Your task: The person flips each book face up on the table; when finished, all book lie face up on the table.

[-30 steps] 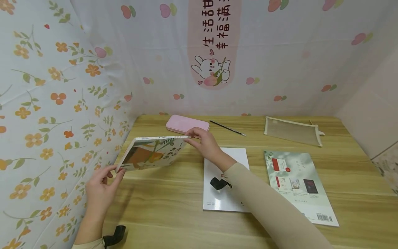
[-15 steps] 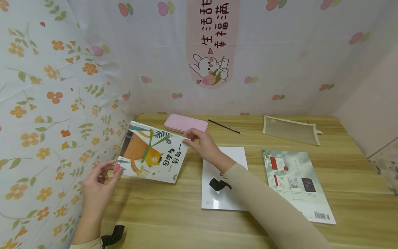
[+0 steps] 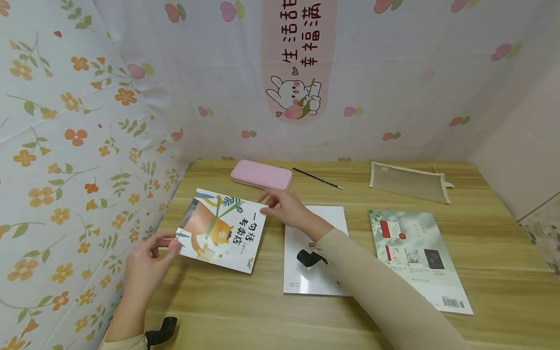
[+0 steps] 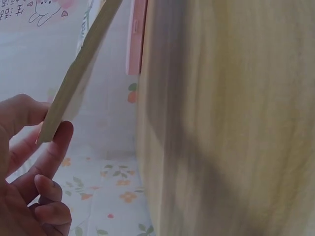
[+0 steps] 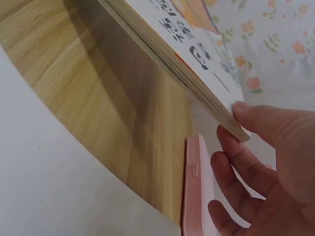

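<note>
A picture book [image 3: 227,233] with an orange animal on its white cover is held above the table, cover up and slightly tilted. My left hand [image 3: 150,265] pinches its lower left corner, thumb on the cover. At the upper right corner my right hand [image 3: 286,208] pinches it too. In the left wrist view the book's page edge [image 4: 74,73] sits between thumb and fingers of that hand. From the right wrist, the thumb [image 5: 266,120] presses the cover and a fingertip lies under the book, which is off the wood.
A pink pencil case [image 3: 261,175] and a black pencil [image 3: 318,178] lie at the back. A white book [image 3: 302,279] lies under the right forearm, with a pale green book [image 3: 420,260] to its right. A mesh pouch [image 3: 409,183] lies at the back right.
The book has swung from a steep tilt, spine up, to nearly flat with its cover facing up, and has come lower. Both hands keep their grip on it.
</note>
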### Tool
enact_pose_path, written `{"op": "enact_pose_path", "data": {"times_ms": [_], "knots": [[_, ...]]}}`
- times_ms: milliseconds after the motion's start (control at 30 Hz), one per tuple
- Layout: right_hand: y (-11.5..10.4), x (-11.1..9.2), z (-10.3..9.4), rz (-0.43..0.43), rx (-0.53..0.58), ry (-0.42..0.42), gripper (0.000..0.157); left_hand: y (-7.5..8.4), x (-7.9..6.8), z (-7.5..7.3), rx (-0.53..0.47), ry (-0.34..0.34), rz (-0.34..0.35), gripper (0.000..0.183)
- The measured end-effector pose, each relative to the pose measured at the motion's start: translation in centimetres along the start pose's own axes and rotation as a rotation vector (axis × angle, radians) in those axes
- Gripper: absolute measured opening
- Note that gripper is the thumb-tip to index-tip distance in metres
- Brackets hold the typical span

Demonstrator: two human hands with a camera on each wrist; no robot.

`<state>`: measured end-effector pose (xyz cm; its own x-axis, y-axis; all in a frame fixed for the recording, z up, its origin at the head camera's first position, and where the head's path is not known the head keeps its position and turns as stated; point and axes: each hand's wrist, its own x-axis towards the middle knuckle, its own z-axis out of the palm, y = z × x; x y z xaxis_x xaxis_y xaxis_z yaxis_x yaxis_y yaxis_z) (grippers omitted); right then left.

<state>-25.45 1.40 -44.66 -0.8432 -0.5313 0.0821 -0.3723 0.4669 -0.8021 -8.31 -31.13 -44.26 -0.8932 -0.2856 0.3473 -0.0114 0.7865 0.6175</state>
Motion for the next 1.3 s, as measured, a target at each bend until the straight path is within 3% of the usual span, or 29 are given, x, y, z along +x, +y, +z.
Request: {"op": "enact_pose_path", "data": {"times_ms": [167,333,533,900,1033,1300], "knots": [[0.2,-0.2,0.2,-0.029,-0.092,-0.082,0.037,-0.5,-0.2,0.5,0.069,-0.095,-0.063,0.027],[0.5,-0.1,0.6,-0.066,-0.240,-0.130,0.045,-0.8,-0.3,0.9,0.070,-0.188,-0.073,0.028],[0.9,0.0,0.9,-0.043,-0.316,-0.171,0.048,-0.7,-0.1,1.2,0.131,-0.304,-0.072,0.028],[1.3,-0.1,1.4,-0.041,-0.446,-0.209,0.045,-0.9,-0.3,1.3,0.171,-0.412,-0.077,0.032],[1.4,-0.2,1.5,-0.046,-0.481,-0.203,0.040,-1.0,-0.2,1.5,0.199,-0.422,-0.071,0.034],[1.3,-0.7,1.9,-0.033,-0.489,-0.181,0.039,-0.6,0.5,1.5,0.266,-0.460,-0.003,0.030]]}}
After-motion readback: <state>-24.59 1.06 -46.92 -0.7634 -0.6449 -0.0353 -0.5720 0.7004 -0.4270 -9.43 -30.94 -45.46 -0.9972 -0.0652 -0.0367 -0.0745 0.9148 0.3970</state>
